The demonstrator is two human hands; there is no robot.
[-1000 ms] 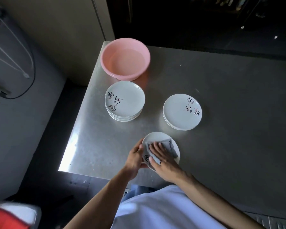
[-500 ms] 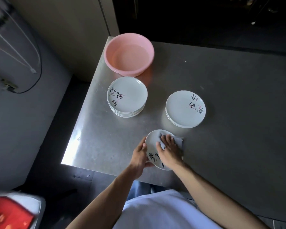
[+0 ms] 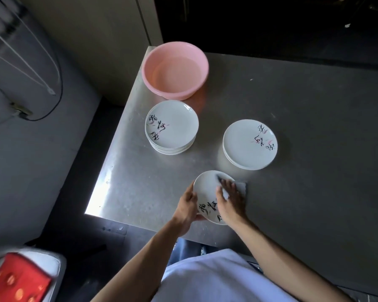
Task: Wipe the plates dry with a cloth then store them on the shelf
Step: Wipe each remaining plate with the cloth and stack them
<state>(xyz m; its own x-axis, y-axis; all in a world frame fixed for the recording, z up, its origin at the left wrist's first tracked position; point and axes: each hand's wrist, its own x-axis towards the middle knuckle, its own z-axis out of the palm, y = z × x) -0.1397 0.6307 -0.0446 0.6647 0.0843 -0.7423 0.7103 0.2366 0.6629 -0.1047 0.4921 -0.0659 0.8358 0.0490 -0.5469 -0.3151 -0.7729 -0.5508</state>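
- Left grip (image 3: 187,205) is clamped on the plate (image 3: 205,192), fingers curled round its left rim. The right grip (image 3: 230,200) lies flat with straight fingers, pressing the cloth (image 3: 241,187) onto the plate's right half and clamped on nothing.
- I see a grey table (image 3: 314,127) carrying everything, and I take the pink basin (image 3: 175,70) at its far-left corner as my landmark.
- Just on my side of the basin, nearly touching it, stands the taller stack (image 3: 172,125) of plates.
- Nearer me and to the right of the basin, well apart from it, sits the lower stack (image 3: 249,144).
- The plate being wiped is nearer me than either stack, well clear of the basin. It seems lifted and tilted over the table's near edge.
- The pale cloth pokes out past that plate's right rim, and the rest of it is under my right grip.
- My reading is that the job is mid-way. One plate is in the wiping step and two stacks wait, and I cannot tell which stack is dry. I judge nothing stored yet, since no shelf is in view.
- Left of the basin, off the table, a dark cable (image 3: 57,83) hangs on the wall. It blocks nothing, and the stacks leave free room around the plate.
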